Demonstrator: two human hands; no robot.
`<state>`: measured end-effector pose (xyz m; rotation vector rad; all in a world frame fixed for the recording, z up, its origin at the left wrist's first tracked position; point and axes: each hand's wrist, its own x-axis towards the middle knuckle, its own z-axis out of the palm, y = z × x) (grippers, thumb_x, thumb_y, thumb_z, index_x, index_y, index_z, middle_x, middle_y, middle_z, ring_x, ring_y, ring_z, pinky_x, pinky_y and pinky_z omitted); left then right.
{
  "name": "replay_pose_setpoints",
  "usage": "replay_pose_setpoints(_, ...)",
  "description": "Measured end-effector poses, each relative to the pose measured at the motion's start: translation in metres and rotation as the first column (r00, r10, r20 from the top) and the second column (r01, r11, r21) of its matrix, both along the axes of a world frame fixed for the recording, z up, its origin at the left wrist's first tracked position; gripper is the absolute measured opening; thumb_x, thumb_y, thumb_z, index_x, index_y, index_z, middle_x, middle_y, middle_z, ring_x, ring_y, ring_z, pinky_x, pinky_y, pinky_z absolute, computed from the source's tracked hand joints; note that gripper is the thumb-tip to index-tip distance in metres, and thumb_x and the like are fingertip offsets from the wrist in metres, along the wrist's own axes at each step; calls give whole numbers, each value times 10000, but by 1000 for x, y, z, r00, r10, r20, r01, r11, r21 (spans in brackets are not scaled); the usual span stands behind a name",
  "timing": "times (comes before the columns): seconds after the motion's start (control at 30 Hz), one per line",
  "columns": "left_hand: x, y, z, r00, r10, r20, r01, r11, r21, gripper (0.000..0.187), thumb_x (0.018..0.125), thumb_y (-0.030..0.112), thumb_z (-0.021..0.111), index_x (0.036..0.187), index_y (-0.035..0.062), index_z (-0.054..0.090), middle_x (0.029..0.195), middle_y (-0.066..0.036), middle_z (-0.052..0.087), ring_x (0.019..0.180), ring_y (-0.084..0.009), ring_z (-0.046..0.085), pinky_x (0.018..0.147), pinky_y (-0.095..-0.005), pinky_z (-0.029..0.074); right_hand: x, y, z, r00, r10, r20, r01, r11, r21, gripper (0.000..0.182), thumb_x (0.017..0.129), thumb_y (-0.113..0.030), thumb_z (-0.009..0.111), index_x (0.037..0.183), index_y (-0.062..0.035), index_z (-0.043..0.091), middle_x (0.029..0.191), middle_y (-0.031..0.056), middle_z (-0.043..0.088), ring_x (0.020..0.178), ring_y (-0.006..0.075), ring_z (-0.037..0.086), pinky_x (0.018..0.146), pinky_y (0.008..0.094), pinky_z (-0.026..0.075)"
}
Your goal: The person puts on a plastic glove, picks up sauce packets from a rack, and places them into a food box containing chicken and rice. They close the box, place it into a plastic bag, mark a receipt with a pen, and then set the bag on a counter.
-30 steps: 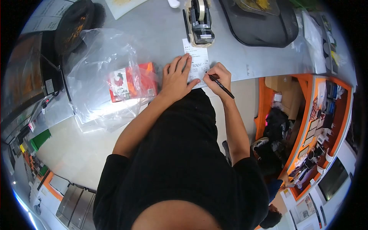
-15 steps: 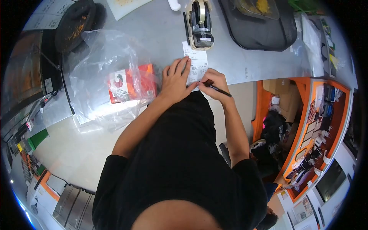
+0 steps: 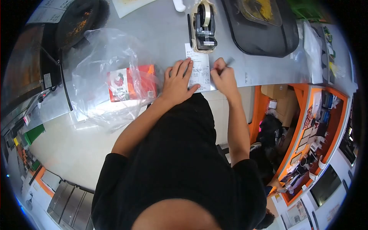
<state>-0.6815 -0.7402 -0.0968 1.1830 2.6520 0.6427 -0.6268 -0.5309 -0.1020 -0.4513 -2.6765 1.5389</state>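
Observation:
A white printed receipt [image 3: 200,71] lies on the metal counter [image 3: 161,38], its top end beside the tape dispenser [image 3: 204,28]. My left hand [image 3: 178,82] rests flat with fingers spread, fingertips and thumb on the receipt's left side. Just right of the receipt, my right hand [image 3: 225,78] is closed around a pen [image 3: 230,61], which is blurred and points up and to the right. To the left, a red and white box [image 3: 132,83] sits inside a clear plastic bag [image 3: 92,73].
A black tray [image 3: 264,44] with a clear food container [image 3: 264,11] is at the upper right. A dark round pan [image 3: 78,25] and a white cutting board [image 3: 128,7] stand at the upper left. Orange shelving [image 3: 304,90] is below right, with part of another person [image 3: 270,214] near it.
My right hand has moved right and up off the receipt, and the pen now points upward instead of down to the right. My left hand stays on the receipt.

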Motion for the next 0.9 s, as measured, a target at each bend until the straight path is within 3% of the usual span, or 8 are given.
replay_pose_setpoints(0.07,2,1,-1,1000,14,-11,-14,1000,10,829,845,457,669,1451,-25,375,1504,-169,367,1363,-338,346,1065,-507,276,-8,-26,19,979,33,199,-116,898,423,303,883,-316,638,962,-57,501,715,152,657,628,343,673,567,432,522)
replay_pose_setpoints(0.2,16,-9,22,999,11,-40,-16,990,-142,755,865,387,671,1414,-54,400,1478,-211,392,1336,-390,387,1082,-536,308,-6,-42,18,961,93,259,-237,759,607,429,908,-469,609,1002,-69,486,752,160,674,638,388,677,569,468,543)
replay_pose_setpoints(0.37,18,-83,151,812,-157,563,-94,915,392,371,871,165,712,1180,-23,628,1110,-188,671,960,-340,677,825,-370,561,-4,-43,22,967,67,245,-203,783,588,423,894,-434,651,1011,-43,539,777,171,677,641,392,662,561,475,514)
replay_pose_setpoints(0.43,13,-133,176,996,-40,78,-17,781,625,293,775,-38,714,1059,-19,649,1016,-179,681,850,-329,695,734,-421,565,-6,-58,44,981,56,188,-161,777,609,393,874,-397,696,979,-42,563,754,149,668,602,362,653,547,445,505)
replay_pose_setpoints(0.5,19,-178,191,760,507,-407,-378,854,358,354,745,-18,741,1073,-24,609,1024,-180,638,958,-360,633,809,-425,511,-16,-96,97,992,-100,-83,122,936,331,375,820,-415,750,890,-72,616,674,89,609,531,285,591,481,375,464)
replay_pose_setpoints(0.63,-38,-176,178,679,635,-369,-588,771,244,677,732,82,796,1323,-21,483,1231,-207,538,1098,-383,560,863,-437,480,-64,-190,169,811,160,-563,29,950,312,318,723,-211,818,953,-51,667,908,99,612,865,271,593,740,408,472)
replay_pose_setpoints(0.77,-51,-208,155,764,637,-102,-628,770,107,546,708,-9,732,1237,23,602,1000,-195,645,903,-372,640,814,-345,519,-91,-223,137,896,293,-335,24,720,694,285,778,-42,726,1055,-47,658,930,125,621,941,296,589,796,375,477)
replay_pose_setpoints(0.9,-52,-265,180,762,629,152,-599,597,534,185,783,-111,613,928,-40,700,968,-162,679,875,-247,662,769,-300,509,-55,-178,156,963,38,-267,-2,991,132,240,812,26,630,1041,-44,654,972,144,656,935,258,612,899,337,462)
